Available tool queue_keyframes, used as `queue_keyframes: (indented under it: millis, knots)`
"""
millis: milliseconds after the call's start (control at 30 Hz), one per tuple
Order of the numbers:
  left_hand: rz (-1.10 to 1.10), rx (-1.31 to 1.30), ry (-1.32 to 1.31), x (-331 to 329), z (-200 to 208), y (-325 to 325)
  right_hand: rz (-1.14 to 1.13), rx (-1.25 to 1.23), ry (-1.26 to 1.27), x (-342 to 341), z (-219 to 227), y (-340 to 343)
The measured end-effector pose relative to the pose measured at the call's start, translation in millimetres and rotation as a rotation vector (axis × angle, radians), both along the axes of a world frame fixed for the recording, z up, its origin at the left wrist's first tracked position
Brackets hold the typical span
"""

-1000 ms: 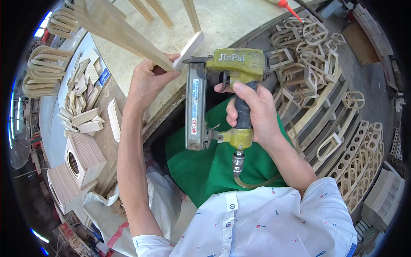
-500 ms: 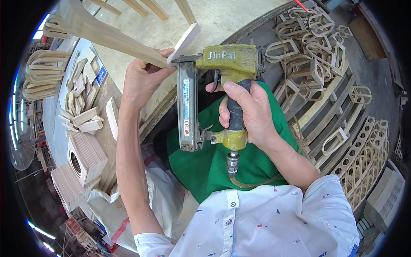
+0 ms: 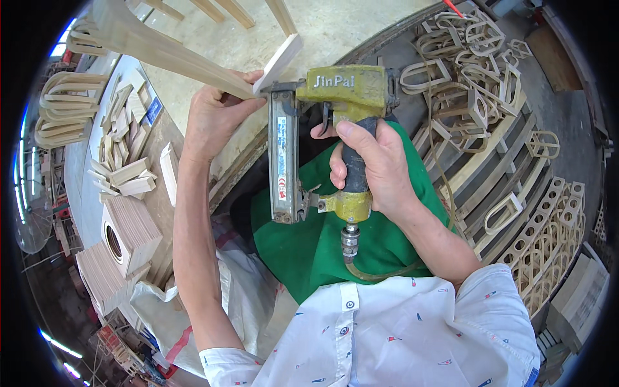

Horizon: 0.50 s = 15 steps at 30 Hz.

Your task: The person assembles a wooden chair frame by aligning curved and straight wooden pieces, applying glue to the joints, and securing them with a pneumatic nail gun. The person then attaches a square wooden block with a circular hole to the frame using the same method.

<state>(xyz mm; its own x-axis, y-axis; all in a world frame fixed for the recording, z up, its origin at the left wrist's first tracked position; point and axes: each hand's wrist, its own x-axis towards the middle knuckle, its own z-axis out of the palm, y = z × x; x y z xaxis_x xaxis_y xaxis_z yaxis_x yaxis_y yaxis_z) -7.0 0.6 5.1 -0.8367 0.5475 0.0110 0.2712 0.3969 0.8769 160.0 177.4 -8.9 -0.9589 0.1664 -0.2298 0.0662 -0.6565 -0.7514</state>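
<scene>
My right hand (image 3: pixel 380 164) is wrapped round the black grip of a yellow pneumatic nail gun (image 3: pixel 348 90), its index finger by the trigger. A hose runs from the fitting under the grip. The gun's nose touches the near end of a short pale wood strip (image 3: pixel 278 62). That strip meets the end of a long curved wood piece (image 3: pixel 161 55) at an angle. My left hand (image 3: pixel 219 116) pinches this joint, thumb in front and fingers partly hidden behind the wood. The gun's magazine hangs down beside my left fingertips.
Small wood offcuts (image 3: pixel 126 135) lie heaped on the left, above stacked plywood blocks (image 3: pixel 132 235) with a round hole. Bent wood frames (image 3: pixel 71 106) stand far left. Many more looped frames (image 3: pixel 474 71) and slatted pieces lie at right. A green cloth (image 3: pixel 309 258) covers my lap.
Almost nothing differs. The nail gun's lower end has risen very slightly, while its nose and both hands stay at the wood joint.
</scene>
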Motion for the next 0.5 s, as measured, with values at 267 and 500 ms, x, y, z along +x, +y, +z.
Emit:
queue_keyframes:
  millis: [267, 500]
  knots:
    - [-0.043, -0.005, -0.019, -7.1, -0.3, -4.2, -0.002, -0.006, -0.011, -1.8, -4.0, 0.0]
    - [-0.039, 0.021, -0.053, -7.8, -5.9, -7.2, 0.009, 0.024, -0.009, 0.2, -5.3, 0.4]
